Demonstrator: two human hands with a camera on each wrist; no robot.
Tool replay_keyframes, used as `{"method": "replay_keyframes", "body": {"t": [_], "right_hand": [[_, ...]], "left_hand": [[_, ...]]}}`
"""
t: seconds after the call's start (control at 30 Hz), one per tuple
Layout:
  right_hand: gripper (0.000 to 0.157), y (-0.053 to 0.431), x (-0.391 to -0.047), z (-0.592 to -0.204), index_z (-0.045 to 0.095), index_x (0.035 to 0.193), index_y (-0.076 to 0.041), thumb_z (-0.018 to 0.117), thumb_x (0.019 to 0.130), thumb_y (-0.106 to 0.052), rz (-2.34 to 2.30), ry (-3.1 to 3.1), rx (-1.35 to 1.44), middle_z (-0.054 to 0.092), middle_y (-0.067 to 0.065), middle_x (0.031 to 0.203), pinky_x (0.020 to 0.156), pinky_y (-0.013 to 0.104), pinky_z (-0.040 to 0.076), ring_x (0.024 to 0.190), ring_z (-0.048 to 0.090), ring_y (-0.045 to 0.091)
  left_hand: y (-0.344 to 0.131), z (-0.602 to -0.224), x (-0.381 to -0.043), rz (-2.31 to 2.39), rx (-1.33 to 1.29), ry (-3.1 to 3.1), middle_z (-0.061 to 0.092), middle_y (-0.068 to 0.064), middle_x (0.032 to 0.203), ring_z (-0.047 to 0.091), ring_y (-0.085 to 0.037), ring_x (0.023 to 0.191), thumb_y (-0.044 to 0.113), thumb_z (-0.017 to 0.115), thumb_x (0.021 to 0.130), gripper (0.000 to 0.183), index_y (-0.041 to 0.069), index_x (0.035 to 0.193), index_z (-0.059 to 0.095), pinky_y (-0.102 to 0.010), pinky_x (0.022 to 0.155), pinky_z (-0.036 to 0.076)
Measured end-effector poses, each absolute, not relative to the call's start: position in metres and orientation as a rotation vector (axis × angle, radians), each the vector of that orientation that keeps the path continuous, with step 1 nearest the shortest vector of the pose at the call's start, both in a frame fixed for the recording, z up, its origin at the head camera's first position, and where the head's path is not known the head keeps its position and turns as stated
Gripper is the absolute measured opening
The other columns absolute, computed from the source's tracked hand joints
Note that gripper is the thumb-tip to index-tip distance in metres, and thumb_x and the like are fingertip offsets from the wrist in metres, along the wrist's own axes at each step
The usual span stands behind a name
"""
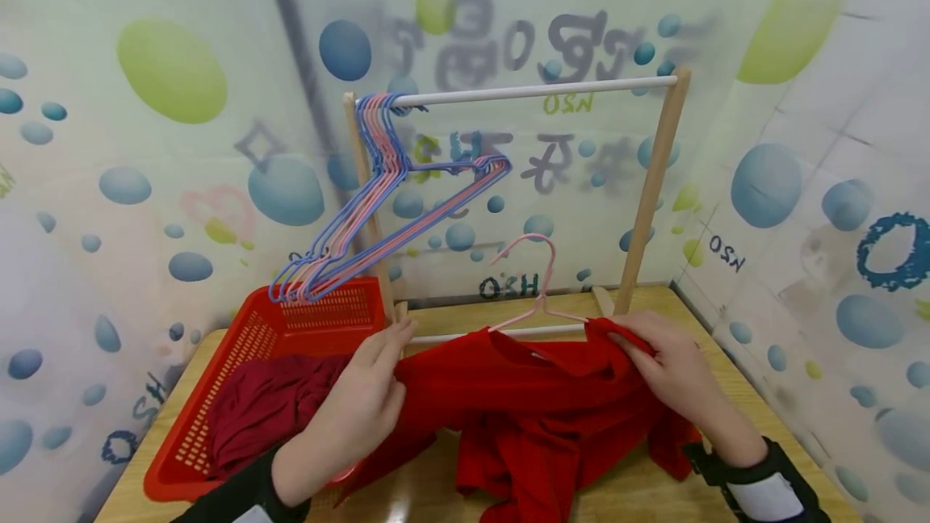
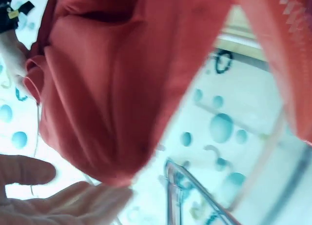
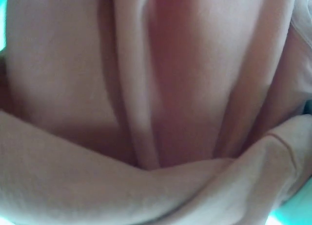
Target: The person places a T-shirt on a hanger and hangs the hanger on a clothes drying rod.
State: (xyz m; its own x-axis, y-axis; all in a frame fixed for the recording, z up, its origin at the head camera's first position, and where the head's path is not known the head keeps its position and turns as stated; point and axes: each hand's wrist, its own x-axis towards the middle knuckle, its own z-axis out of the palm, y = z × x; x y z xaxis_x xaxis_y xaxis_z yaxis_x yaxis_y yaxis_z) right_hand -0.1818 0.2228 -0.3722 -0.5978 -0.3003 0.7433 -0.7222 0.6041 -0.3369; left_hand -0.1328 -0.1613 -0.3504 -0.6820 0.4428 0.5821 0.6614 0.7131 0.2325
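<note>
A red garment (image 1: 538, 394) hangs on a pink hanger (image 1: 546, 281) whose hook sticks up above the neckline. My right hand (image 1: 664, 357) pinches the garment's shoulder at the right end of the hanger, thumb on the front. In the right wrist view, folds of cloth (image 3: 185, 78) fill most of the picture. My left hand (image 1: 359, 394) is beside the garment's left shoulder with its fingers extended. From the left wrist, the fingers (image 2: 97, 200) are straight at the lower edge of the red cloth (image 2: 112, 88), thumb apart from it.
A red plastic basket (image 1: 182, 418) with dark red cloth (image 1: 276, 402) in it stands at the left. Behind, a wooden rack with a white rail (image 1: 538, 93) carries several blue and pink hangers (image 1: 378, 176) at its left end. The wooden table (image 1: 741, 426) extends to the right.
</note>
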Motion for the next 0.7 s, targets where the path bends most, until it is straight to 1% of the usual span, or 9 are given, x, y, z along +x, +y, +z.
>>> {"method": "replay_keyframes", "body": {"t": [0.07,0.17,0.27,0.37,0.47,0.6,0.7], "right_hand": [[0.037,0.220,-0.181,-0.371,0.072,0.102,-0.010,0.074,0.072,0.011,0.850,-2.188,0.817,0.066,-0.006,0.096,0.087,0.010,0.038,0.092,0.058,0.006],[0.036,0.217,-0.179,-0.370,0.072,0.102,-0.011,0.074,0.073,0.010,0.848,-2.202,0.828,0.066,-0.009,0.096,0.086,0.010,0.038,0.091,0.058,0.006],[0.036,0.215,-0.179,-0.370,0.072,0.101,-0.011,0.074,0.072,0.010,0.847,-2.210,0.842,0.066,-0.009,0.095,0.085,0.011,0.039,0.089,0.058,0.007],[0.036,0.215,-0.179,-0.371,0.072,0.101,-0.012,0.075,0.072,0.009,0.851,-2.220,0.846,0.066,-0.010,0.095,0.084,0.011,0.039,0.088,0.058,0.007],[0.036,0.214,-0.178,-0.372,0.072,0.101,-0.012,0.074,0.072,0.009,0.851,-2.228,0.839,0.066,-0.010,0.095,0.084,0.011,0.039,0.089,0.058,0.007],[0.035,0.213,-0.178,-0.372,0.072,0.102,-0.012,0.075,0.073,0.008,0.841,-2.238,0.837,0.066,-0.010,0.095,0.085,0.010,0.039,0.089,0.060,0.007],[0.032,0.213,-0.178,-0.372,0.073,0.103,-0.010,0.073,0.076,0.007,0.854,-2.256,0.836,0.067,-0.008,0.097,0.086,0.010,0.040,0.091,0.061,0.007]], "left_hand": [[-0.154,-0.350,-0.136,-0.609,-0.917,-2.348,0.056,-0.013,0.126,0.052,-0.023,0.115,0.000,0.064,0.084,0.054,-0.004,0.136,0.050,-0.035,0.089,0.048],[-0.143,-0.353,-0.141,-0.635,-0.959,-2.327,0.060,-0.005,0.111,0.055,-0.014,0.103,0.008,0.067,0.088,0.042,0.002,0.128,0.058,-0.029,0.083,0.049],[-0.137,-0.356,-0.145,-0.690,-0.929,-2.362,0.061,0.000,0.097,0.057,-0.010,0.090,0.006,0.067,0.088,0.025,0.004,0.113,0.065,-0.025,0.074,0.050],[-0.135,-0.359,-0.146,-0.755,-0.891,-2.391,0.059,0.002,0.090,0.055,-0.007,0.080,0.003,0.066,0.088,0.015,0.006,0.102,0.066,-0.023,0.068,0.049],[-0.135,-0.360,-0.146,-0.799,-0.877,-2.396,0.058,0.004,0.088,0.054,-0.006,0.078,0.003,0.066,0.089,0.012,0.007,0.100,0.065,-0.023,0.068,0.049],[-0.137,-0.360,-0.146,-0.856,-0.876,-2.367,0.060,0.005,0.088,0.055,-0.006,0.080,0.002,0.064,0.089,0.011,0.008,0.098,0.065,-0.025,0.070,0.050],[-0.138,-0.360,-0.146,-0.888,-0.877,-2.347,0.061,0.005,0.089,0.057,-0.006,0.083,0.000,0.064,0.089,0.012,0.009,0.097,0.066,-0.025,0.071,0.050]]}}
